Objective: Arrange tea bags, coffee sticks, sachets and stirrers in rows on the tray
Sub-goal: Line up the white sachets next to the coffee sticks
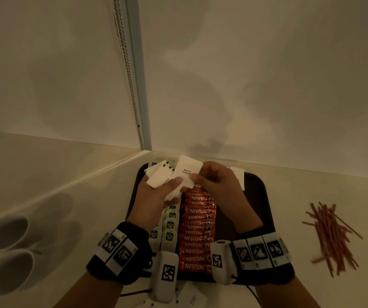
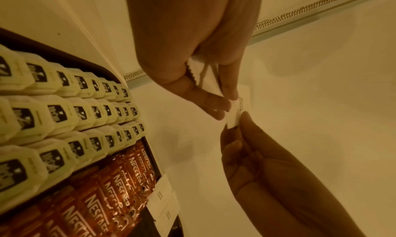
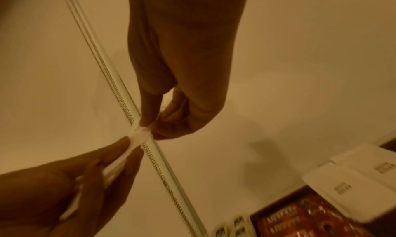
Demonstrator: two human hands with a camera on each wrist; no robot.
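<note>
My left hand [image 1: 170,185] grips a fanned bunch of white sugar sachets [image 1: 158,181] above the far left of the dark tray [image 1: 258,196]. My right hand [image 1: 197,177] pinches the edge of one sachet [image 1: 186,172] that sticks up from the bunch. The left wrist view shows both hands' fingertips meeting on that sachet [image 2: 233,117], and the right wrist view shows the same pinch [image 3: 139,135]. On the tray lie rows of pale tea bags [image 1: 169,227] and orange Nescafe coffee sticks [image 1: 197,230]. Two sachets [image 1: 238,176] lie at the tray's far right. Brown stirrers [image 1: 332,234] sit in a loose heap on the counter, right of the tray.
Two white cups [image 1: 7,232] [image 1: 9,272] stand on the counter at the left. A wall corner with a metal strip [image 1: 134,96] rises just behind the tray. More white packets [image 1: 189,296] lie on the counter in front of the tray, partly hidden by my wrists.
</note>
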